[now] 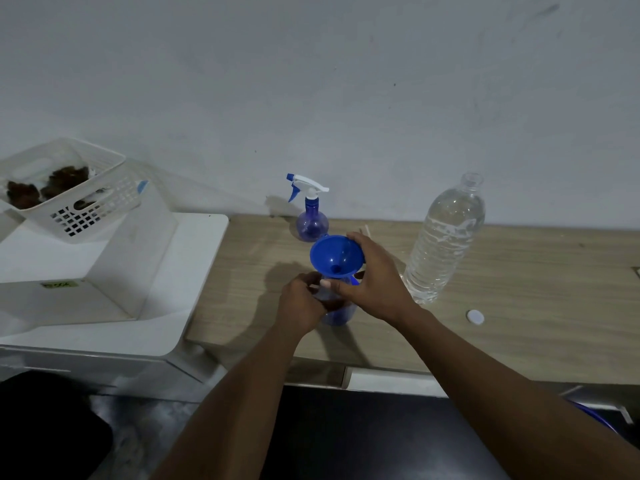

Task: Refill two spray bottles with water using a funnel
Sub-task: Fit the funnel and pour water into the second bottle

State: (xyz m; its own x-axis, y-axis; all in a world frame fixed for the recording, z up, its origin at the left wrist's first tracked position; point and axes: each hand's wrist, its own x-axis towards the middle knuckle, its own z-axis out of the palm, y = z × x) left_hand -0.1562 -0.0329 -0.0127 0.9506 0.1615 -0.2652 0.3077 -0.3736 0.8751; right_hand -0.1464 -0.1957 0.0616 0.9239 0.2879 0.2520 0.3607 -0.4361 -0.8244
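A blue funnel (334, 255) sits tilted in the neck of a purple-blue spray bottle (337, 315) without its spray head, near the front of the wooden table (502, 306). My right hand (372, 282) grips the funnel's rim and neck from the right. Around the bottle's body from the left wraps my left hand (301, 303). A second purple spray bottle (311, 216), with its white and blue trigger head on, stands by the wall behind. To the right stands a large clear water bottle (445, 240), uncapped. Its white cap (475, 317) lies on the table.
A white appliance (114, 282) stands left of the table, carrying a white slotted basket (69, 192) with brown items. The wall runs close behind the table. A thin pale stick (366, 232) lies behind my right hand.
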